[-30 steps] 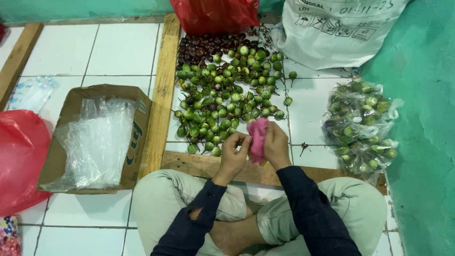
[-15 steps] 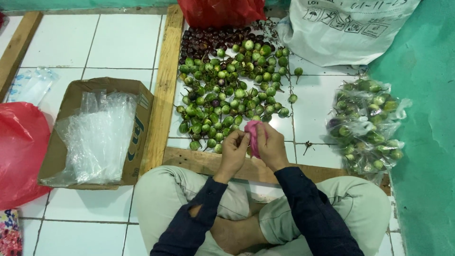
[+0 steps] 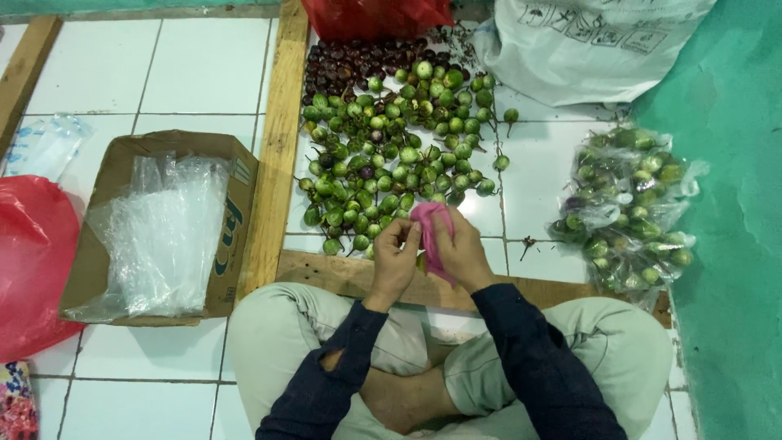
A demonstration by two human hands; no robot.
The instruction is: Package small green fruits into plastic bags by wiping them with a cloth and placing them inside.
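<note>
Hands, left (image 3: 397, 254) and right (image 3: 461, 249), pinch a pink plastic bag (image 3: 429, 230) between them; green eggplants (image 3: 391, 155) lie just ahead on the floor.

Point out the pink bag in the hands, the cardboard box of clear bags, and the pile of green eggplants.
pink bag (image 3: 430, 224), head view, upper bunched part.
cardboard box (image 3: 236, 220), head view, right side wall.
pile of green eggplants (image 3: 391, 143), head view, middle of the heap.
</note>
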